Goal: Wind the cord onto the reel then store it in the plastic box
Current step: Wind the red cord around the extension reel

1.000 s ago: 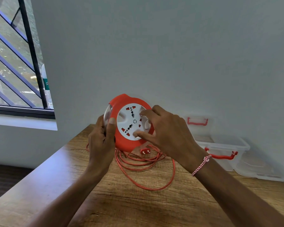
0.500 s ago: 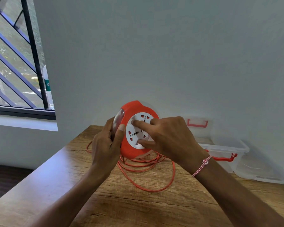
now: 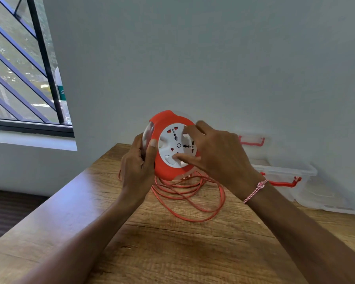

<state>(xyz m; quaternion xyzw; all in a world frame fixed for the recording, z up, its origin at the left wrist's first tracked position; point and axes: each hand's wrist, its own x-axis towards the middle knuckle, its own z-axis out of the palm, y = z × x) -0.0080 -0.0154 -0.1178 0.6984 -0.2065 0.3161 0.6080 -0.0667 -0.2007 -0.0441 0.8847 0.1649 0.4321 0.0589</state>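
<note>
Cord reel [image 3: 173, 144]: orange housing with a white socket face, held on edge above the far part of the wooden table [image 3: 172, 253], socket face turned toward the camera. A clear domed cover shows on its left side.

Left hand [image 3: 138, 162]: clamped on the reel's left rim, thumb laid across the orange front edge, fingers wrapped behind the housing.

Right hand [image 3: 219, 154]: bent fingers set on the white socket face. The thumb tip bears on the lower part of the face and the forefinger tip on its upper right, the two gripping the disc between them. A red-and-white braided bracelet [image 3: 254, 189] sits on this wrist.

Orange cord [image 3: 193, 191]: leaves the underside of the reel and lies in several loose loops on the table directly beneath and in front of it. How much is wound inside the housing cannot be told.

Clear plastic box [image 3: 285, 175]: red handles, standing uncovered on the table to the right of the reel, against the grey wall [image 3: 193, 58], well apart from both hands. A clear lid [image 3: 326, 199] lies flat just beside it on the right.

Barred window [image 3: 19, 68]: upper left.
</note>
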